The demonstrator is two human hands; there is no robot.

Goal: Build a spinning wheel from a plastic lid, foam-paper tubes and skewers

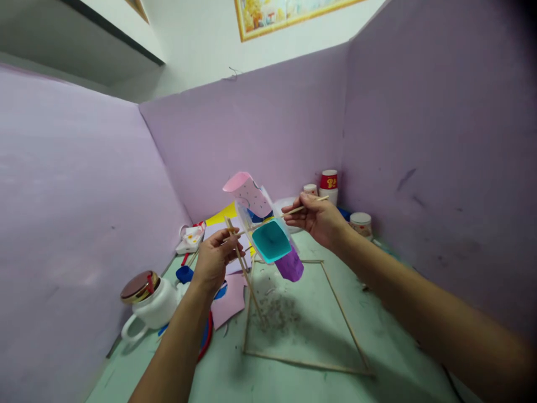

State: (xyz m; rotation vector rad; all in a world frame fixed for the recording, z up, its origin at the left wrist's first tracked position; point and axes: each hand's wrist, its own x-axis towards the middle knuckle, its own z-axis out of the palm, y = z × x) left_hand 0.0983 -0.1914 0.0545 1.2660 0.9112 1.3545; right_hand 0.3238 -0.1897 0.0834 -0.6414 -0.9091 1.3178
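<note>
A small wheel of coloured paper cups hangs between my hands on a thin wooden stick. A teal cup (272, 242) faces me, a pink speckled cup (251, 196) is on top and a purple cup (290, 265) below; a blue one is partly hidden. Whitish see-through side pieces hold them. My right hand (315, 219) pinches the right end of the wooden stick (297, 210). My left hand (217, 253) is closed round joined wooden sticks (248, 282) that slant down towards the table, and the wheel's stick meets them near my fingers.
On the green table (310, 341) lies a rectangle of thin sticks (344, 313). A white mug (155, 305) with a gold-rimmed lid stands left, near pink paper (230, 305). Paper cups (329, 187) stand at the back right. Purple panels (251, 134) enclose the table.
</note>
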